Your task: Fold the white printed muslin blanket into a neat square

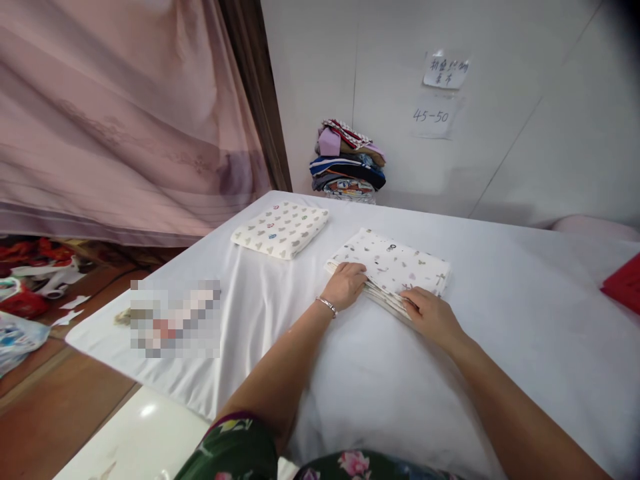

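A folded white cloth (390,260) with small scattered prints lies on the white-covered table (500,280), its layered edge facing me. My left hand (346,285), with a silver bracelet at the wrist, has its fingers curled over the near left corner. Farther right, my right hand (431,315) pinches the same near edge between thumb and fingers. A second folded cloth (281,230), white with grey and coloured motifs, rests apart from my hands, behind and to the left.
A pixelated patch (175,323) hides something on the table's left side. Behind the table, a stack of folded fabrics (349,163) stands against the wall. Pink curtains (125,113) hang at the left, and a red object (623,283) sits at the right edge.
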`<state>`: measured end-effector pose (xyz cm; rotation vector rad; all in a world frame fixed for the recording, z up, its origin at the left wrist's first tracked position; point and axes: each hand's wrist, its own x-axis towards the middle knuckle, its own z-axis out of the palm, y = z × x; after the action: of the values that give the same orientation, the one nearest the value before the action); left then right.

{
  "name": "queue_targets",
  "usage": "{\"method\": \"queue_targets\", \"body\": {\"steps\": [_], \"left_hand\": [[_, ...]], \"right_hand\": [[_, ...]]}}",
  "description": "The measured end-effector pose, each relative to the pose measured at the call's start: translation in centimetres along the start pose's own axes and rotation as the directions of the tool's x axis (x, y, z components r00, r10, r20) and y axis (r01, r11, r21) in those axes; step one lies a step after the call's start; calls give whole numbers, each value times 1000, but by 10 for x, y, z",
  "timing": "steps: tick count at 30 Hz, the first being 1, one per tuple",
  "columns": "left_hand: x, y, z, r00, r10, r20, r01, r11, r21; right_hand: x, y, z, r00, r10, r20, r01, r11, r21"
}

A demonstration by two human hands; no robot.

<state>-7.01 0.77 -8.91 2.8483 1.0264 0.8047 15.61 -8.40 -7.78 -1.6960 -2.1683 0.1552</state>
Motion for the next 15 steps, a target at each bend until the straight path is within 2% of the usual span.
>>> {"method": "queue_targets", "body": {"steps": [10, 15], "left_hand": [[-4, 0, -3, 999, -31, 38, 33, 998, -59], [-6, -1, 2, 994, -109, 24, 110, 993, -44]], "right_hand": [[0, -4, -3, 999, -42, 29, 42, 999, 9], [-1, -9, -10, 993, -70, 97, 73, 997, -33]]}}
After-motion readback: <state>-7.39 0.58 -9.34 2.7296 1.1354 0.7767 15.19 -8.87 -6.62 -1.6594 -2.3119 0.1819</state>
